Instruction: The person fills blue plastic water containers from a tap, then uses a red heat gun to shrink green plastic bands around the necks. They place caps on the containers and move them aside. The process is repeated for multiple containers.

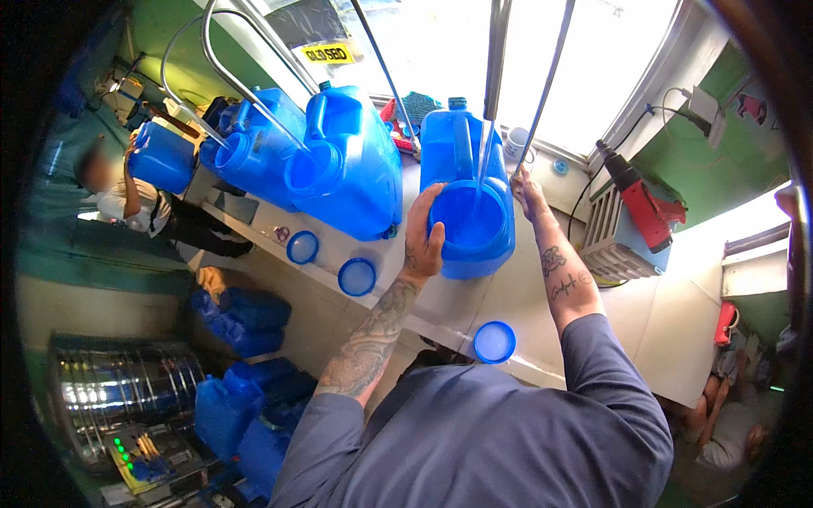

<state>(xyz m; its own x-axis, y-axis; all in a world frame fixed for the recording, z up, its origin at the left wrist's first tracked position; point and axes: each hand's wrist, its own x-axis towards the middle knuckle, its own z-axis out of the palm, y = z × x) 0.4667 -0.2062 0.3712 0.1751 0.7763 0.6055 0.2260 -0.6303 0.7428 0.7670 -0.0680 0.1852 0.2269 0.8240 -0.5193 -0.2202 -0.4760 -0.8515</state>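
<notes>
A blue plastic water jug [438,146] stands on the tiled counter before me, its wide mouth towards me. Water streams into it from a metal spout [495,63] overhead. My left hand [424,235] holds the left side of the mouth's rim, thumb raised. At the jug's right, my right hand [528,195] has its fingers around the lower end of a thin metal pipe [547,82]; the exact grip is partly hidden. A round blue lid [495,341] lies at the counter's front edge, close to my body.
Two more blue jugs [362,171] [260,159] stand left with curved metal pipes [213,57] at their mouths. Two lids [357,277] [302,247] lie before them. A red heat gun [641,197] rests on a slatted box [613,241]. Behind stands a white mug [517,143]. A person [133,197] is at left.
</notes>
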